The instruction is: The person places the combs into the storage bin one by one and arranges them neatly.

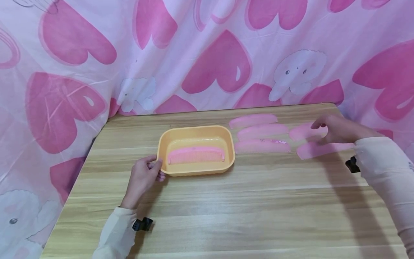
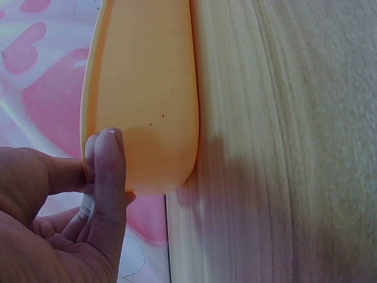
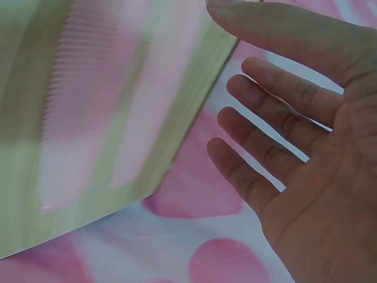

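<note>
Pinching orange tray [image 1: 229, 144] rim, left hand [image 1: 144, 177]; right hand [image 1: 336, 130] fingers spread, empty, above pink combs [image 1: 320, 149]. Risk: blurred, fast reach may scatter neighbouring combs.

A light wood-grain tabletop [image 1: 245, 212] is seen, its boards running left to right. Behind it and along both sides, a pink sheet [image 1: 207, 54] printed with large hearts and white cartoon animals is hung as a backdrop. The scene is lit softly and evenly.
</note>
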Available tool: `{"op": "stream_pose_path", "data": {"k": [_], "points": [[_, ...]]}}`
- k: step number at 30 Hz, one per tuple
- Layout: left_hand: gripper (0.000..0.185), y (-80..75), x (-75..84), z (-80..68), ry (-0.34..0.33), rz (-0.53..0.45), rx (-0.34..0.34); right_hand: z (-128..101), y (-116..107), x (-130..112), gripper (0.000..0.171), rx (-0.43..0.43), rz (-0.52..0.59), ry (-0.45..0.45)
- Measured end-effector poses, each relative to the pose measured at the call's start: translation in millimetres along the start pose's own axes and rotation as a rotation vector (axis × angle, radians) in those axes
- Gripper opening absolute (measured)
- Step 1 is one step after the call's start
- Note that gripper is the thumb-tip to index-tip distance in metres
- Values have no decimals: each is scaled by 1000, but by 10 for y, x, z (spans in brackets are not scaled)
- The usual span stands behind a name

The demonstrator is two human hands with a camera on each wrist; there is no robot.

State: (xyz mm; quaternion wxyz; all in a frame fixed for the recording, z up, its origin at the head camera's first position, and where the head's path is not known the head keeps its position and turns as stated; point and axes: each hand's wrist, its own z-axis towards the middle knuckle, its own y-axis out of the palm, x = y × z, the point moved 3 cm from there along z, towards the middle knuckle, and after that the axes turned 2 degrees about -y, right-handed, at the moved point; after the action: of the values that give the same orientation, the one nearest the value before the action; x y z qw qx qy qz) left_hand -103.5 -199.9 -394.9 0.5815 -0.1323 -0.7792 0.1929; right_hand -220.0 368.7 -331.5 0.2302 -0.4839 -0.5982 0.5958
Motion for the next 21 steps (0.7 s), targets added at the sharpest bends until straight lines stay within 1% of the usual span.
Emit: {"op": "stream_pose_path", "data": {"k": [6, 10, 15, 21], "points": [[37, 4, -6, 11, -1, -9, -1, -111, 122, 226, 52, -31, 9, 53], [38, -1, 0, 11, -4, -2, -2, -166, 210, 358, 48, -27, 6, 59], [38, -7, 4, 7, -4, -2, -4, -208, 321, 481, 53, -20, 19, 61], [37, -4, -7, 12, -1, -21, -5, -232, 406, 566, 57, -24, 30, 72]]}}
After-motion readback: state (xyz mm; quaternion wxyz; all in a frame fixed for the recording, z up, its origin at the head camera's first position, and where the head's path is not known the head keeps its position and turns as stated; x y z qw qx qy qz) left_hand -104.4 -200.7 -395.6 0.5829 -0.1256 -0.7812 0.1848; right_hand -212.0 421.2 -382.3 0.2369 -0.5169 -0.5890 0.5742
